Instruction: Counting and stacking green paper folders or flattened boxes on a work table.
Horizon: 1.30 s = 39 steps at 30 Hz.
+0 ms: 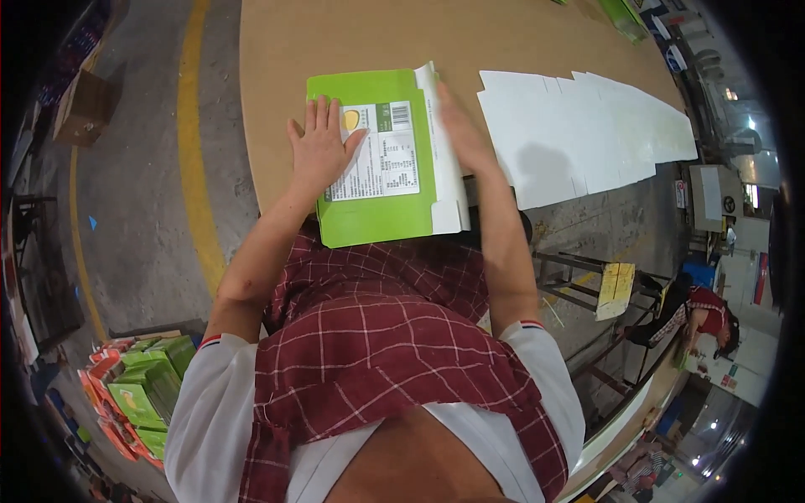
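Green carton (369, 159), white label; white sheets (587, 134); red-checked apron (377, 335); brown table (335, 33).

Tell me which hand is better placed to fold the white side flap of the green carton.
The right hand, probably. It already lies along the white flap at the edge of the flat green carton. The left hand lies flat on the printed panel, away from that flap, pinning the carton to the brown table.

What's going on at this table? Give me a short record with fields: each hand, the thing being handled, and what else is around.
Left hand: pressed flat on the green carton
Right hand: edge-on along the carton's white flap
Green carton: flattened, printed label up, at the table's near edge
Table: brown, round-edged
White blanks: overlapping row to the right
Stacked cartons: green and orange, on the floor at the left
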Available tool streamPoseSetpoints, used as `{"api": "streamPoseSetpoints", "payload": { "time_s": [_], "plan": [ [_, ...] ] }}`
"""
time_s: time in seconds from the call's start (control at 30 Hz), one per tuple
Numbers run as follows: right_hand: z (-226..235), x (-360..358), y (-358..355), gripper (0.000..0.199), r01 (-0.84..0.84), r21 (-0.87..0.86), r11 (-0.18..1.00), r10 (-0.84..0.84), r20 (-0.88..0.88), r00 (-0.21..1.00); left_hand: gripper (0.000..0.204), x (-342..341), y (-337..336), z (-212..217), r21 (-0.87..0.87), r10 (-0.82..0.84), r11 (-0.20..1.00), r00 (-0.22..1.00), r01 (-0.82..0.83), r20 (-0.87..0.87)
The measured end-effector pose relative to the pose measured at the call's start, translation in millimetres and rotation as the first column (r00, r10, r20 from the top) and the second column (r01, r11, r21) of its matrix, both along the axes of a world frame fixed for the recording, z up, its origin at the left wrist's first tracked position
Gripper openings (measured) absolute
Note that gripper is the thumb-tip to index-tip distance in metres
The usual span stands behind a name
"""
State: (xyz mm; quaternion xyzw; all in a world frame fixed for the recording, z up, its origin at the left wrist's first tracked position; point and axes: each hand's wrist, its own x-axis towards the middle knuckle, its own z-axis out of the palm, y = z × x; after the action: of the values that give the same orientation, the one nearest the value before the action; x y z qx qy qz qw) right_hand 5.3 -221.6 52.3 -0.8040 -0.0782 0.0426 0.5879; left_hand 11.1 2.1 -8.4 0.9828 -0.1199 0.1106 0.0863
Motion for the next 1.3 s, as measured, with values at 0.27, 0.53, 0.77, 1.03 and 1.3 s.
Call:
{"api": "streamPoseSetpoints", "payload": {
  "time_s": [0.27, 0.53, 0.77, 1.03, 1.3],
  "plan": [
    [-41, -92, 22, 0.057, 0.13, -0.866, 0.484, 0.077, 0.19, 0.979, 0.069, 0, 3, 2, -0.014, 0.028, 1.0, 0.998, -0.028, -0.049],
    [8, -56, -85, 0.059, 0.213, -0.918, 0.335, -0.178, 0.16, 0.971, 0.068, 3, 5, 1, -0.013, 0.044, 0.999, 0.997, -0.045, -0.06],
    [-27, -59, -78, 0.057, 0.065, -0.997, 0.036, -0.355, 0.048, 0.934, 0.069, 2, 0, -1, -0.042, 0.038, 0.998, 0.997, -0.041, -0.071],
    [125, -102, -31, 0.057, 0.162, 0.065, 0.985, -0.15, -0.161, 0.975, 0.068, -2, 9, -2, -0.045, 0.083, 0.995, 0.996, -0.084, -0.028],
    [5, -88, 9, 0.053, 0.439, 0.553, 0.708, -0.078, -0.557, 0.827, 0.06, 7, 23, -18, -0.245, -0.121, 0.962, 0.993, 0.12, 0.01]
  ]
}}
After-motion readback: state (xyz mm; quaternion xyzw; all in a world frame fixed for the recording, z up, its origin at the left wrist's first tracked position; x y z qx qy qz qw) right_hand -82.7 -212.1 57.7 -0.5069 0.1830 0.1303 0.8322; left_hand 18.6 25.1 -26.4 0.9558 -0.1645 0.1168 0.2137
